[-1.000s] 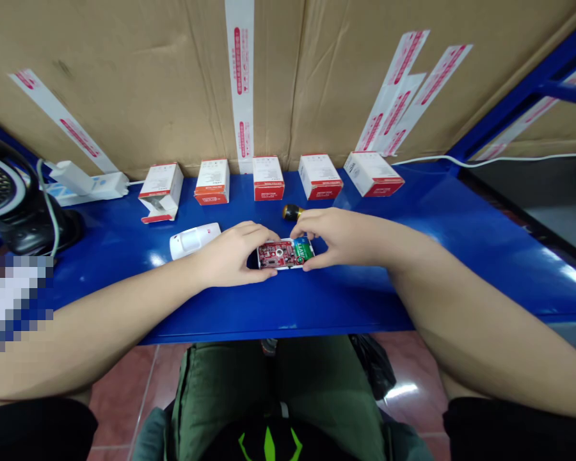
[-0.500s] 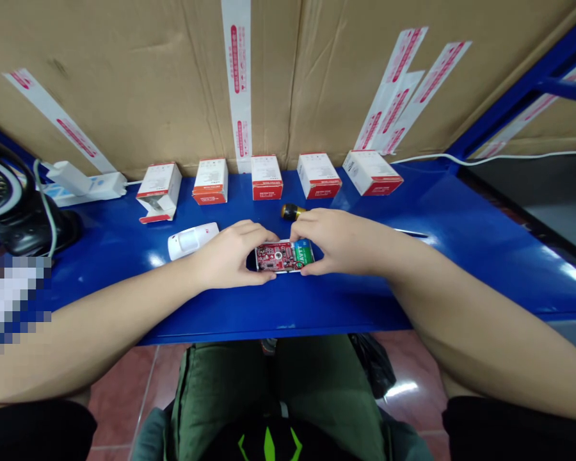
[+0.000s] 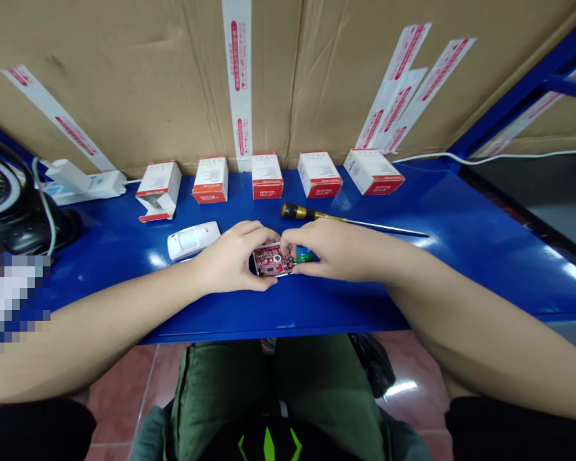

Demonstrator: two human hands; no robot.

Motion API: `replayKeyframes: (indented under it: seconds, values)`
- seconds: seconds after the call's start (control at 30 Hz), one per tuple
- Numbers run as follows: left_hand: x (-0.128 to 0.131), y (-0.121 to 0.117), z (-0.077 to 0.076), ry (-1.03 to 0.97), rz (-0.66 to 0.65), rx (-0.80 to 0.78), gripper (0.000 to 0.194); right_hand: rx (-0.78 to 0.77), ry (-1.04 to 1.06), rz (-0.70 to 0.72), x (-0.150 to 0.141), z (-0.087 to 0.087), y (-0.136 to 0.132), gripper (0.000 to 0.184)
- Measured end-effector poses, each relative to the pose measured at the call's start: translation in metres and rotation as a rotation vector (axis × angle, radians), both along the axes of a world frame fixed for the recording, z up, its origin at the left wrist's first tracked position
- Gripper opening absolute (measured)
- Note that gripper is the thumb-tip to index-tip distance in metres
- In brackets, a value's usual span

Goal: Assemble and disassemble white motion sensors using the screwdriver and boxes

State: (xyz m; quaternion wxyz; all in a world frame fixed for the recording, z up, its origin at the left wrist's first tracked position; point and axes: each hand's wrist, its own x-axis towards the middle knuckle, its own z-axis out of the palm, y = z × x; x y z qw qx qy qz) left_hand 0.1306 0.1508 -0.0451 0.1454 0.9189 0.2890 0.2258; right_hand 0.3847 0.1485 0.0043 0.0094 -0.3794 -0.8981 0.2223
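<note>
A: What is the white case holding?

B: A red board, with a blue-green block sitting toward the right. The case is lying between both hands, over the near middle of the table.

A: How are the fingers standing?

B: The left hand is gripping the case's left end, thumb along the near edge, fingers along the far one. The right hand is curling thumb and finger narrowly over the block's left end; whether they are pinching anything is impossible to tell.

A: And the other containers?

B: Five boxes are standing in a row at the far side. The leftmost box is gaping toward the near side, flap folding down; its contents are staying unclear.

A: Surfaces?

B: The boxes are showing white card with red bands, and the blue table is gleaming. A smooth, rounded unit is lying left of the case. Farther off, a screwdriver is pointing its thin metal shaft right. Creased cardboard is rising behind, with printed tape running down it.
</note>
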Motion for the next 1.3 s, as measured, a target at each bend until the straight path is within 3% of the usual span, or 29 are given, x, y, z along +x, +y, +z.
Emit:
replayKeyframes:
  seconds: [0.2, 0.6, 0.87, 1.3]
  values:
    - [0.001, -0.002, 0.000, -0.003, 0.021, 0.011, 0.053, 0.012, 0.051, -0.081, -0.007, 0.002, -0.005, 0.022]
    - [0.008, -0.014, 0.002, 0.021, 0.136, 0.055, 0.048, 0.061, 0.024, -0.109, -0.012, -0.003, -0.009, 0.008]
    - [0.009, -0.012, -0.002, 0.005, 0.154, 0.102, 0.046, 0.217, -0.099, -0.223, -0.033, -0.011, -0.029, 0.019]
    - [0.010, -0.014, 0.000, 0.033, 0.187, 0.051, 0.050, 0.183, -0.063, -0.348, -0.037, -0.008, -0.025, 0.025]
